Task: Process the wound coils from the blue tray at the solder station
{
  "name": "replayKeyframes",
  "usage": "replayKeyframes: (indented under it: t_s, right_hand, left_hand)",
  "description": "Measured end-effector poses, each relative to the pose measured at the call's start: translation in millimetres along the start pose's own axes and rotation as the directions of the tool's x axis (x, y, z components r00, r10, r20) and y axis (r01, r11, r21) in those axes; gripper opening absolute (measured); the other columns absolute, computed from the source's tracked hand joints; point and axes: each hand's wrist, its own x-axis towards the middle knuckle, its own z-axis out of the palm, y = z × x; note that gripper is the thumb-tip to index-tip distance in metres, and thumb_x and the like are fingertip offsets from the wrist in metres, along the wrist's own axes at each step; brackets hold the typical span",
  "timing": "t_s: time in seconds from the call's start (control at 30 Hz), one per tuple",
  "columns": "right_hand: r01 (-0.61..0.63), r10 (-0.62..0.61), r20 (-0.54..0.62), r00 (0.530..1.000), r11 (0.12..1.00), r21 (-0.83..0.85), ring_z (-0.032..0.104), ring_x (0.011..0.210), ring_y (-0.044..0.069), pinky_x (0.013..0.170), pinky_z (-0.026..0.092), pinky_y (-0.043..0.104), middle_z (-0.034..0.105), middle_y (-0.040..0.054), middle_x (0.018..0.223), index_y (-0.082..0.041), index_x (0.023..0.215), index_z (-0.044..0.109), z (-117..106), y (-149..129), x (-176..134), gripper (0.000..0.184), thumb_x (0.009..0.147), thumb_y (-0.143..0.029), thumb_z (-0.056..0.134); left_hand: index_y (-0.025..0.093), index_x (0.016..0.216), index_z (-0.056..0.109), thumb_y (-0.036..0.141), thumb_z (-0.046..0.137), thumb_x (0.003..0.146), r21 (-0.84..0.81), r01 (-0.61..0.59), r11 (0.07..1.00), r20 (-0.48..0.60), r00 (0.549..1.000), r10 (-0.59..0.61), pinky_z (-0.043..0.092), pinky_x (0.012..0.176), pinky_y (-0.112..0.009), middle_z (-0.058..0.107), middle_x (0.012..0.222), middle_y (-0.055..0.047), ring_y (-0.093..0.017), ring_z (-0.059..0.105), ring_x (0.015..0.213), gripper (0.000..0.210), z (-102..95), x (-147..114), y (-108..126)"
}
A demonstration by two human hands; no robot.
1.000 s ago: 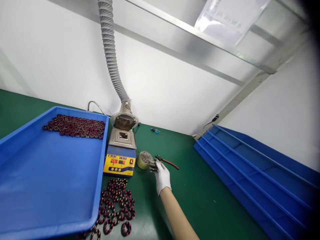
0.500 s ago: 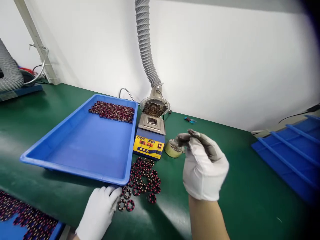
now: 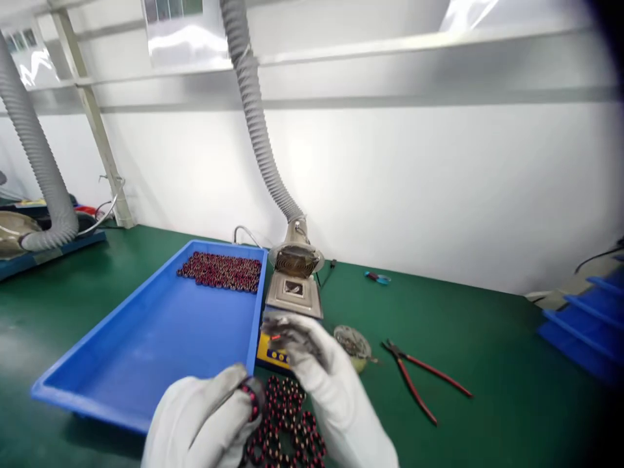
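Note:
My left hand [image 3: 205, 416], in a white glove with greyed fingertips, grips a small black ring part [image 3: 252, 398] with pink-red segments near the front corner of the blue tray. My right hand [image 3: 316, 370], also gloved, hovers over the yellow front of the soldering pot [image 3: 273, 351]. Its fingers are curved and apart, slightly blurred, with nothing visible between them. Below and between both hands lies a loose group of the same ring parts [image 3: 287, 422] on the green table. Part of the group is hidden by the hands.
The blue tray [image 3: 146, 338] holds many packed rings at its far end. Red-handled pliers [image 3: 414, 370] lie open to the right of a round tin [image 3: 358, 364]. Small blue-handled cutters [image 3: 377, 278] lie farther back. A fume hose [image 3: 258, 117] hangs over the pot; blue trays [image 3: 585, 331] stand right.
My view has tilted up. My left hand has lifted a ring part from the group. My right hand has moved left to the pot and loosened from its closed pose, and the pliers now show.

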Motion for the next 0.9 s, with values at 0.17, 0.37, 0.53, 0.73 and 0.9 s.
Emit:
replayKeyframes:
  t_s: [0.17, 0.37, 0.53, 0.73, 0.9]
  right_hand:
    - [-0.046, 0.045, 0.013, 0.999, 0.959, 0.279, 0.063, 0.078, 0.021, 0.074, 0.052, 0.032, 0.066, 0.0065, 0.084, -0.02, 0.085, 0.065, -18.5, 28.0, 20.9, 0.03, 0.069, -0.045, 0.075]
    - [0.039, -0.007, -0.124, 0.992, 0.965, 0.259, 0.062, 0.071, 0.023, 0.068, 0.053, 0.035, 0.066, 0.0084, 0.08, -0.019, 0.076, 0.066, -36.5, 30.5, 27.9, 0.031, 0.062, -0.042, 0.08]
    - [-0.069, 0.083, -0.023, 0.996, 0.929, 0.364, 0.062, 0.072, 0.021, 0.068, 0.052, 0.034, 0.064, 0.0044, 0.082, -0.024, 0.087, 0.062, -17.7, 42.4, 25.2, 0.028, 0.07, -0.043, 0.073]
    - [0.016, -0.002, -0.054, 0.999, 0.966, 0.256, 0.061, 0.072, 0.021, 0.065, 0.052, 0.032, 0.062, 0.005, 0.079, -0.022, 0.083, 0.06, -18.3, 70.0, 33.1, 0.033, 0.066, -0.046, 0.075]
    - [-0.016, 0.032, -0.081, 0.996, 0.98, 0.197, 0.061, 0.072, 0.021, 0.067, 0.052, 0.032, 0.062, 0.0047, 0.079, -0.021, 0.084, 0.06, -22.6, 68.8, 34.7, 0.035, 0.066, -0.047, 0.075]
  left_hand:
    - [0.02, 0.102, 0.057, 0.024, 0.052, 0.083, 0.108, -0.163, 0.981, -0.189, 0.965, 0.181, 0.046, 0.079, -0.039, 0.059, 0.108, -0.011, -0.027, 0.05, 0.11, 0.02, 35.3, 78.1, 12.3]
    - [0.014, 0.13, 0.034, 0.029, 0.058, 0.076, -0.211, 0.162, 0.964, -0.156, 0.968, -0.197, 0.05, 0.086, -0.043, 0.045, 0.129, -0.018, -0.03, 0.05, 0.112, 0.061, 62.4, 91.8, 17.1]
    - [0.023, 0.118, 0.047, 0.024, 0.051, 0.082, -0.407, 0.161, 0.899, 0.024, 0.986, -0.166, 0.055, 0.079, -0.029, 0.063, 0.11, -0.007, -0.019, 0.062, 0.097, 0.036, 62.4, 90.5, 4.2]
    - [0.021, 0.101, 0.055, 0.022, 0.055, 0.081, -0.253, -0.026, 0.967, -0.15, 0.989, -0.012, 0.051, 0.079, -0.031, 0.067, 0.098, -0.006, -0.019, 0.061, 0.094, 0.02, 54.0, 94.6, -8.5]
    - [0.021, 0.099, 0.054, 0.02, 0.056, 0.08, -0.254, -0.012, 0.967, -0.103, 0.995, -0.014, 0.05, 0.077, -0.033, 0.065, 0.099, -0.007, -0.02, 0.06, 0.093, 0.019, 53.9, 94.9, -9.8]
